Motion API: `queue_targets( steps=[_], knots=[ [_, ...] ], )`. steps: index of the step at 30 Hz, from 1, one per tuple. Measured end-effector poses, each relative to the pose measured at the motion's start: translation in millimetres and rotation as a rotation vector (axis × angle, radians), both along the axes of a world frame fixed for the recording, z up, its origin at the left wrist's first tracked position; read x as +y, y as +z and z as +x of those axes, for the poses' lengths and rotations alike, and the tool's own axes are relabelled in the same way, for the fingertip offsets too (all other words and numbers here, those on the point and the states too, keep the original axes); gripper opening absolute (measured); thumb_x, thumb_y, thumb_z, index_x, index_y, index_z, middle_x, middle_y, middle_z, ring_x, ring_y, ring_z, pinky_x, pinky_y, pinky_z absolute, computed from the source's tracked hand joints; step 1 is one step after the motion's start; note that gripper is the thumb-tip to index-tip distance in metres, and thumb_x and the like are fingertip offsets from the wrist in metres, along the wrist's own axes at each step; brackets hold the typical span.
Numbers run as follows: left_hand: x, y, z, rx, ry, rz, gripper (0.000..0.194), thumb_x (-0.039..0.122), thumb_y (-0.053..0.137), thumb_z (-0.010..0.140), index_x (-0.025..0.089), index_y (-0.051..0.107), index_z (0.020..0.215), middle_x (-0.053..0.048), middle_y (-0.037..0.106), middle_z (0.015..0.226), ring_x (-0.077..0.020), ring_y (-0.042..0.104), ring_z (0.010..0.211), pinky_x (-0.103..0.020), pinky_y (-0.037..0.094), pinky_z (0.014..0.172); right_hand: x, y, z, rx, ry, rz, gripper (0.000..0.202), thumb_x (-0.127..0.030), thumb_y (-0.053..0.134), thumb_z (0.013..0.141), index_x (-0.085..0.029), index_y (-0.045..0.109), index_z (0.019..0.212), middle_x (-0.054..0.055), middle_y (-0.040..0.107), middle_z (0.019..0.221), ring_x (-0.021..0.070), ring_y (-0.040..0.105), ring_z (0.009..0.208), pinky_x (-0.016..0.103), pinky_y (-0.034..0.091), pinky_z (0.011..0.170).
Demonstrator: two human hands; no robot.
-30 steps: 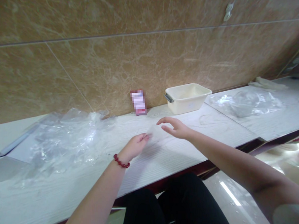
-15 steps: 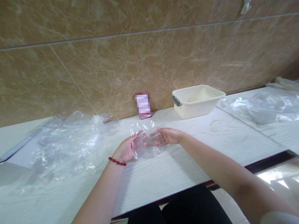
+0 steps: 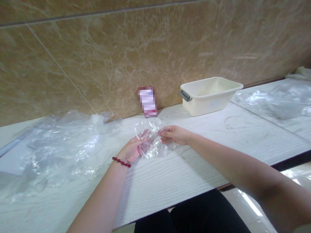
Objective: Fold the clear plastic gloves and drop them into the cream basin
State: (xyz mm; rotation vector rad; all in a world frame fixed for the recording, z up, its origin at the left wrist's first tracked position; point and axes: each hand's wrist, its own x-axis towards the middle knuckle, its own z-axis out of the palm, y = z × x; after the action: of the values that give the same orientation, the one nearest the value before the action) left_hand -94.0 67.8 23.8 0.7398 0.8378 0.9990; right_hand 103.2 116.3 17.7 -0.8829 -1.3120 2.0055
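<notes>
Between my hands, just above the white table, is a crinkled piece of clear plastic film [image 3: 155,151], perhaps a small bag. My left hand [image 3: 133,148], with a red beaded bracelet at the wrist, holds its left side, thumb on the near face and fingers behind the film. On the right side, my right hand [image 3: 174,134] pinches the film between thumb and fingers. A large heap of clear plastic [image 3: 69,144] lies to the left of my left hand, partly over a white flat sheet or box.
Against the marble wall stands a blurred, phone-sized card or device [image 3: 148,102]. To its right is a cream plastic basin [image 3: 209,105] with a grey handle. More clear plastic [image 3: 283,99] lies at the far right. The table's front edge [image 3: 169,207] runs above my lap.
My right hand's fingers have gone from spread to pinching the film, and the film is more crumpled. The head view has tilted down slightly.
</notes>
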Motion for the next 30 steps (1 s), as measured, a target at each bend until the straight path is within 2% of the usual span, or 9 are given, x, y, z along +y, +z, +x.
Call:
queue_targets(
  steps=[2, 7, 11, 15, 19, 21, 23, 26, 30],
  knots=[
    [2, -1.6, 1, 0.027, -0.003, 0.033, 0.042, 0.000, 0.050, 0.069, 0.018, 0.050, 0.108, -0.007, 0.056, 0.109, -0.0173, 0.055, 0.093, -0.024, 0.047, 0.076, 2, -0.8, 1, -0.028, -0.023, 0.026, 0.012, -0.009, 0.050, 0.074, -0.014, 0.057, 0.082, 0.000, 0.059, 0.067, 0.0062, 0.057, 0.058, 0.021, 0.050, 0.059],
    [5, -5.6, 3, 0.068, 0.091, 0.048, 0.034, -0.001, 0.047, 0.070, 0.014, 0.057, 0.098, -0.007, 0.061, 0.098, -0.0140, 0.060, 0.080, -0.022, 0.047, 0.071, 7, -4.3, 5, -0.059, -0.020, 0.102, 0.017, -0.013, 0.048, 0.076, -0.018, 0.056, 0.090, 0.000, 0.060, 0.064, 0.0066, 0.056, 0.052, 0.017, 0.046, 0.047],
    [6, -6.4, 5, 0.063, 0.155, 0.047, 0.026, 0.001, 0.049, 0.068, 0.010, 0.059, 0.091, -0.009, 0.065, 0.085, -0.0154, 0.060, 0.078, -0.026, 0.046, 0.074, 8, -4.6, 4, -0.055, -0.077, 0.098, 0.007, -0.013, 0.052, 0.071, -0.015, 0.057, 0.076, -0.001, 0.060, 0.064, 0.0062, 0.053, 0.048, 0.016, 0.041, 0.042],
    [4, -3.8, 4, -0.004, 0.128, 0.089, 0.016, 0.002, 0.052, 0.065, 0.011, 0.059, 0.076, -0.007, 0.063, 0.089, -0.0142, 0.059, 0.079, -0.024, 0.045, 0.071, 8, -2.1, 2, -0.034, -0.111, 0.187, 0.008, -0.012, 0.050, 0.070, -0.014, 0.055, 0.065, -0.003, 0.054, 0.051, 0.0050, 0.048, 0.042, 0.015, 0.035, 0.037],
    [0, 1.6, 1, -0.115, 0.030, 0.123, 0.018, 0.011, 0.045, 0.067, 0.013, 0.056, 0.081, -0.006, 0.062, 0.078, -0.0180, 0.059, 0.073, -0.033, 0.047, 0.064, 10, -1.2, 1, -0.019, -0.180, 0.171, 0.008, -0.013, 0.047, 0.067, -0.014, 0.052, 0.061, -0.002, 0.055, 0.057, 0.0054, 0.049, 0.046, 0.015, 0.037, 0.040],
    [0, 3.4, 1, -0.136, 0.051, 0.094, 0.018, 0.020, 0.041, 0.070, 0.013, 0.055, 0.081, -0.007, 0.061, 0.074, -0.0193, 0.059, 0.069, -0.035, 0.047, 0.061, 10, -1.9, 1, -0.013, -0.195, 0.177, 0.006, -0.013, 0.048, 0.066, -0.015, 0.051, 0.061, -0.001, 0.057, 0.061, 0.0056, 0.049, 0.049, 0.015, 0.037, 0.041],
    [1, 3.3, 2, -0.116, 0.115, 0.074, 0.017, 0.023, 0.041, 0.073, 0.013, 0.054, 0.078, -0.006, 0.061, 0.072, -0.0175, 0.058, 0.067, -0.032, 0.047, 0.060, 11, -3.0, 0, 0.000, -0.194, 0.192, 0.004, -0.014, 0.048, 0.065, -0.015, 0.050, 0.062, -0.001, 0.058, 0.064, 0.0061, 0.050, 0.052, 0.015, 0.037, 0.042],
    [2, 0.3, 6, -0.029, 0.177, 0.087, 0.012, 0.013, 0.046, 0.071, 0.015, 0.054, 0.080, -0.003, 0.061, 0.073, -0.0130, 0.058, 0.066, -0.026, 0.047, 0.061, 12, -5.0, -1, 0.008, -0.192, 0.207, 0.004, -0.016, 0.047, 0.066, -0.015, 0.050, 0.064, 0.000, 0.058, 0.068, 0.0074, 0.051, 0.057, 0.017, 0.038, 0.047],
    [2, -3.6, 9, 0.081, 0.136, 0.085, 0.021, 0.004, 0.051, 0.067, 0.013, 0.056, 0.084, -0.004, 0.062, 0.077, -0.0113, 0.058, 0.067, -0.022, 0.046, 0.062, 13, -6.9, 0, -0.009, -0.201, 0.265, 0.005, -0.020, 0.050, 0.066, -0.016, 0.048, 0.067, 0.000, 0.056, 0.069, 0.0078, 0.051, 0.058, 0.018, 0.038, 0.049]
  ],
)
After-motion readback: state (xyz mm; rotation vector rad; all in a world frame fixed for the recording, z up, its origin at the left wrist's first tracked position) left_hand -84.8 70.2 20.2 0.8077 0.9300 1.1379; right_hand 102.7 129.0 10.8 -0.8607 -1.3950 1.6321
